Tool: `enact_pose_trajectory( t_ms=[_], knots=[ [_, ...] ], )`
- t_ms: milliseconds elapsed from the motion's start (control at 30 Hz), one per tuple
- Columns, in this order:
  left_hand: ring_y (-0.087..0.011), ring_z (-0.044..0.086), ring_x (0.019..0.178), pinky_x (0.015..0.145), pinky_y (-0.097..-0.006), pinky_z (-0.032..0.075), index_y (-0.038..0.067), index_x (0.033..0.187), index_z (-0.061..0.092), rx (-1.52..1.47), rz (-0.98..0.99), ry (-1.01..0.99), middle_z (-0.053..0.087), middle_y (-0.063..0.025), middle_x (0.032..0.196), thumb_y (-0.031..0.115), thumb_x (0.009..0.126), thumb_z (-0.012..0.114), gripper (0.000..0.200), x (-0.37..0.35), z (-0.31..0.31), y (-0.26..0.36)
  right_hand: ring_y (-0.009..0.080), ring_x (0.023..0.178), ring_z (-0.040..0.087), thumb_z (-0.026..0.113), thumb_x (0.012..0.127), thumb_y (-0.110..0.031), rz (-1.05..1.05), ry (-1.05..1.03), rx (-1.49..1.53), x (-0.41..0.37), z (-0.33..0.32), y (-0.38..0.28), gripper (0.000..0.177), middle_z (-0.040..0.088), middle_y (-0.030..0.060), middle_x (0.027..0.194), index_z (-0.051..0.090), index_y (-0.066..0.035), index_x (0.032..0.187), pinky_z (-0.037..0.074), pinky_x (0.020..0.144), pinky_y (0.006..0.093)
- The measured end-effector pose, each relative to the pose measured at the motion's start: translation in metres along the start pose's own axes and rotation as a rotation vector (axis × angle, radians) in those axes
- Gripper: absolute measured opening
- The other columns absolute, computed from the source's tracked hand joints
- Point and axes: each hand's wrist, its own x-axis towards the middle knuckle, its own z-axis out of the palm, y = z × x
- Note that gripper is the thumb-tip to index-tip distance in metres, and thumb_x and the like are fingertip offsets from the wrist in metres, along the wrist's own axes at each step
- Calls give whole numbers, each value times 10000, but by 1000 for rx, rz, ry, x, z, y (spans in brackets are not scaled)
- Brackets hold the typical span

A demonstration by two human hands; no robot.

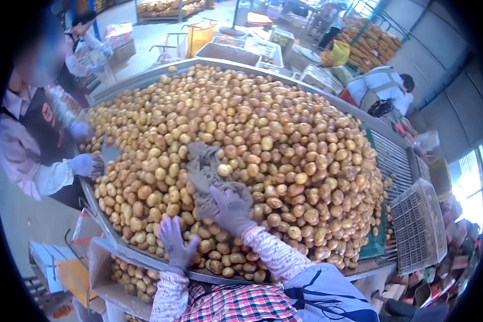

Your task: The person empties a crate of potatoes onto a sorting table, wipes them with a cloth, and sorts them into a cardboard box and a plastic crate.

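Observation:
A wide heap of small brown potatoes (306,145) covers the metal sorting table in front of me. My left hand (177,244), in a purple-grey glove, is over the near edge of the heap with its fingers spread and nothing in it. To its right, my right hand (232,210), gloved alike, is on a crumpled grey cloth (203,170) that lies on the potatoes. The cloth bunches under and around that hand, and some of its fingers are hidden in the folds.
Across the left side, a co-worker's gloved hand (87,165) touches the heap. A box of potatoes (99,268) stands below the near left edge. At right are a slatted metal chute (394,155) and a plastic crate (419,228). Another person (378,88) bends beyond the far right edge.

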Motion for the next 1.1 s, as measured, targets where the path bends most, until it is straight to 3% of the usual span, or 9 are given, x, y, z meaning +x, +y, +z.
enact_pose_trajectory(
  t_ms=[200,267,300,333,467,600,767,900,1100],
  knots=[
    [-385,212,1446,1183,-546,97,101,1485,347,-38,179,-43,321,-186,1528,496,729,692,920,-16,8,27,354,1166,542,708,728,-407,61,-921,612,34,-74,11,568,580,205,1231,625,-141,1222,390,1046,428],
    [-359,213,1448,1191,-526,74,137,1494,348,170,184,-219,333,-146,1534,540,736,669,916,-14,3,30,321,1140,586,552,913,-344,88,-132,269,60,-67,56,377,628,131,1215,648,-87,1171,449,990,401],
    [-328,221,1444,1195,-503,50,172,1492,367,238,218,-161,355,-102,1532,607,750,621,896,-13,4,28,326,1144,581,557,915,-349,176,-296,23,96,-116,46,374,630,159,1185,629,-104,1188,468,971,421],
    [-327,230,1438,1194,-505,50,168,1489,371,206,193,-179,354,-104,1532,618,754,610,895,-14,2,25,377,1110,582,580,896,-353,302,-14,-21,112,-93,80,362,590,191,1218,607,-120,1172,484,926,460],
    [-324,276,1404,1191,-506,81,131,1426,460,-14,108,-206,421,-116,1477,582,758,634,824,-17,1,16,433,1065,584,615,814,-292,459,146,-208,145,-49,133,380,487,208,1229,521,-120,1140,493,890,500],
    [-338,373,1339,1190,-521,128,94,1347,534,-176,110,-136,531,-132,1365,445,753,692,708,-16,-8,20,364,1080,581,634,802,-293,361,7,-446,125,-15,97,411,509,185,1243,594,-170,1193,475,924,438],
    [-371,414,1305,1176,-534,175,85,1322,552,-186,140,-116,544,-140,1348,431,751,716,688,-21,-7,5,367,1147,587,644,811,-403,561,-106,39,146,-29,104,455,581,214,1221,607,-127,1171,474,961,434],
    [-392,438,1280,1153,-546,216,86,1303,565,-204,163,-82,543,-146,1347,371,740,734,653,-19,-12,4,344,1095,621,605,824,-374,353,-421,36,155,-38,104,393,660,197,1089,614,-99,1104,473,941,426],
    [-412,455,1240,1131,-550,244,65,1248,576,-93,195,-44,554,-166,1291,345,738,738,605,-33,1,-6,327,1110,632,563,840,-305,391,-193,-375,194,-95,128,323,672,167,1147,676,-118,1078,515,916,442]
  ],
)
